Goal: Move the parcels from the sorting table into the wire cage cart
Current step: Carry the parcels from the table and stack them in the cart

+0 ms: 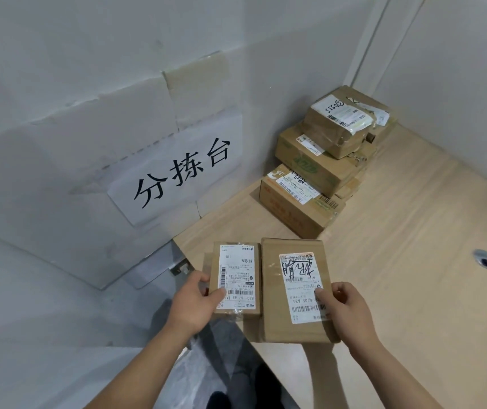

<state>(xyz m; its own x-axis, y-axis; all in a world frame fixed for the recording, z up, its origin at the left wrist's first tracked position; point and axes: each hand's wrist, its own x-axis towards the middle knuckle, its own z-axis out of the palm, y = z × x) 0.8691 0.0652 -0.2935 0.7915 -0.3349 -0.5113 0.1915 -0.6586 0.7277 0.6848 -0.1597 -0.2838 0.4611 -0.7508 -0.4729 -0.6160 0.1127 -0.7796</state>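
Each hand (195, 302) grips 1 parcel (236, 278)

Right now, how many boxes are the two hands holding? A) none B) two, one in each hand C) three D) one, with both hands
B: the left hand grips the smaller box and the right hand grips the bigger box beside it, at the near edge of the table.
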